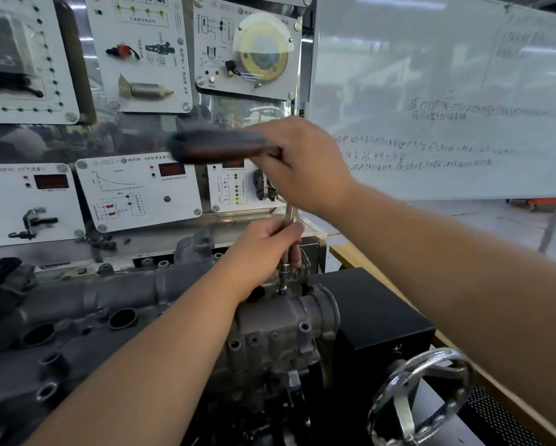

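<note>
- Head view shows the right hand (302, 162) raised above the work, its fingers curled round the near end of a dark ratchet handle (218, 144).
- The ratchet handle lies roughly level and points left from that hand. It is smeared by blur, so its far end cannot be made out.
- A slim metal extension bar (288, 215) drops from under the right hand, close to upright.
- The left hand (267, 246) sits lower down and grips the extension bar, fingers wrapped round it and thumb on top.
- The bar's socket tip (282, 284) meets the top of the grey engine casting (289, 320) near its right end. What it sits on is too small to tell.
- The engine casting stretches left across the stand, with round ports and bolt holes along its near face.
- A black box (376, 313) stands just beside the right end of the casting, and a shiny handwheel (421, 394) is in front of the box, near the stand's front right corner.
- White training panels (135, 194) with red displays and mounted parts rise behind the casting.
- A whiteboard (431, 75) with handwriting stands to the right of the panels.
</note>
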The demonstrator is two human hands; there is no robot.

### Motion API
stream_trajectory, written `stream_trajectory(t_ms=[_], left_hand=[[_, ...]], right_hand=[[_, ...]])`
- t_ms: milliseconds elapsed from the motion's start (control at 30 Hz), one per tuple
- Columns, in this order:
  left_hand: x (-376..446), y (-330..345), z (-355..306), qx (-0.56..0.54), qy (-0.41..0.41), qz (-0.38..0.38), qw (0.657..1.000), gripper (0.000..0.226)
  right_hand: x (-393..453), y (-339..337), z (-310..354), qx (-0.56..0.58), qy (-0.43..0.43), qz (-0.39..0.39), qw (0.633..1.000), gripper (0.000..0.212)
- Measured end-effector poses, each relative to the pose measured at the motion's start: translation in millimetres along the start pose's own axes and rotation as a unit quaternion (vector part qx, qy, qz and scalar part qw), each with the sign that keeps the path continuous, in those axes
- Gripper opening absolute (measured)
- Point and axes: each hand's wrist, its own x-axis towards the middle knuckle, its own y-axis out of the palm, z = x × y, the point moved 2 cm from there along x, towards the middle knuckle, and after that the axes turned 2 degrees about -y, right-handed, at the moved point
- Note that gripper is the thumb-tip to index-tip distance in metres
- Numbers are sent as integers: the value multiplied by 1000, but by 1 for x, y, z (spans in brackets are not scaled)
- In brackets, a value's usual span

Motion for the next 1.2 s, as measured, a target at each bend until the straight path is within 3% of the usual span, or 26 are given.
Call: stream_trajectory(t_ms=[67, 167, 233, 333, 367, 400, 700, 833, 933, 1033, 1067, 1133, 1200], left_hand=[[1, -1, 1, -31, 0, -6, 1000, 26], [3, -2, 2, -57, 1, -6, 998, 25], [3, -3, 1, -60, 1, -1, 998, 26], [1, -1, 0, -50, 14, 13, 999, 27], [0, 0, 0, -40, 18, 22, 999, 28], [0, 1, 0, -30, 21, 30, 999, 29], [-1, -4, 0, -103, -5, 41, 994, 30], [-5, -2, 0, -34, -7, 41, 999, 33], [-5, -1, 1, -2, 0, 40, 999, 36], [-3, -2, 3, -4, -11, 21, 1000, 30], [-2, -3, 4, -10, -21, 6, 1000, 27], [-1, -5, 5, -14, -33, -11, 999, 27], [-1, -5, 5, 6, -30, -9, 999, 29]], right_hand=[[-14, 8, 1, 127, 47, -101, 986, 30], [-23, 20, 5, 278, 209, -219, 912, 34], [-23, 23, 4, 389, 296, -256, 834, 41], [-19, 26, 9, 625, 380, -223, 644, 38], [-18, 25, 10, 652, 406, -196, 609, 38], [-18, 23, 11, 651, 428, -164, 606, 41], [24, 2, 12, 421, 486, 190, 742, 17], [49, -11, 16, 162, 406, 347, 830, 15], [59, -14, 25, -24, 275, 397, 875, 9], [55, -6, 19, -304, 89, 315, 895, 15], [48, 1, 13, -323, 68, 266, 906, 10], [29, 13, 5, -239, 64, 169, 954, 14], [11, 23, 5, -116, 29, 2, 993, 24]])
